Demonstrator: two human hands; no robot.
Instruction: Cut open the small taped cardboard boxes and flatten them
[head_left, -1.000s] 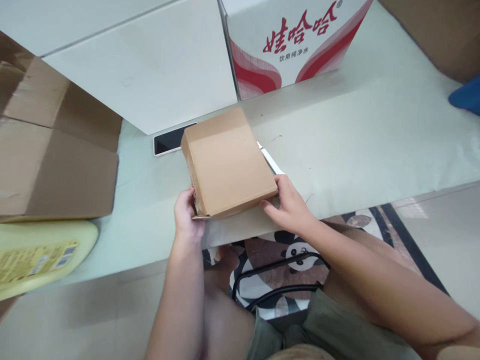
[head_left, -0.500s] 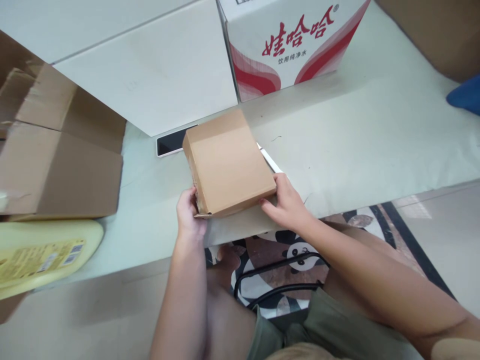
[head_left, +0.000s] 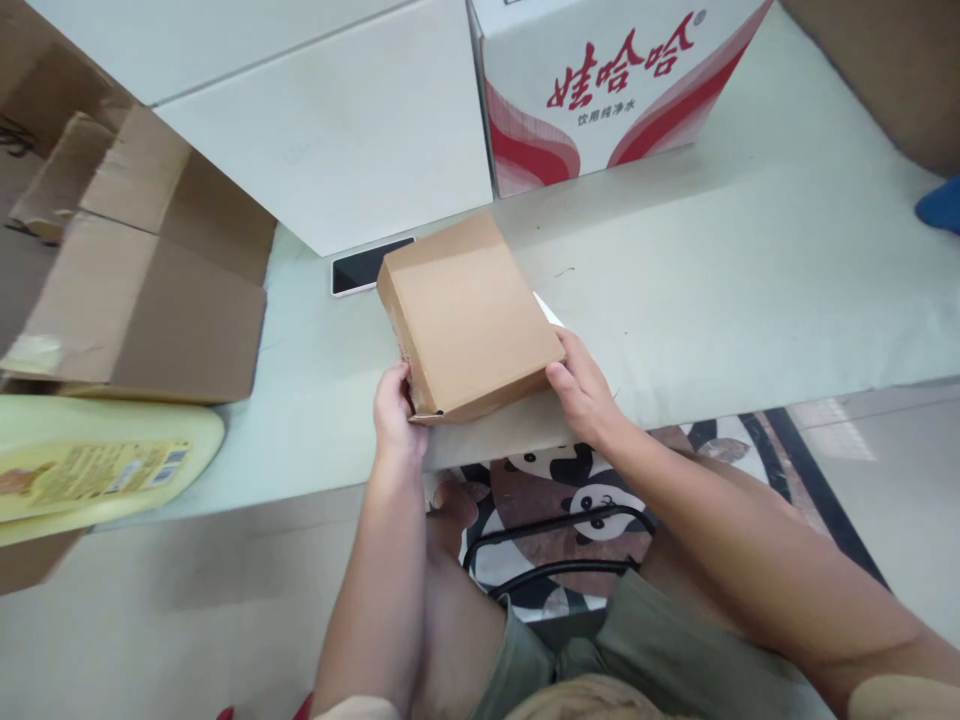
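Fingers of left hand [head_left: 397, 418] and right hand [head_left: 587, 388], partly curled, grip opposite sides of the cardboard box [head_left: 474, 312]: grasp established, upper face unopened, contents unseen.

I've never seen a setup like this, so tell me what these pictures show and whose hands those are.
There's no machine: the left hand and right hand are a person's own, bare. Every picture comes from one camera worn on that person's head, looking forward and down. Between them the hands hold a brown box. On the table lie a phone, partly hidden by the box, and a red-and-white carton beyond. A yellow bottle is at the left.
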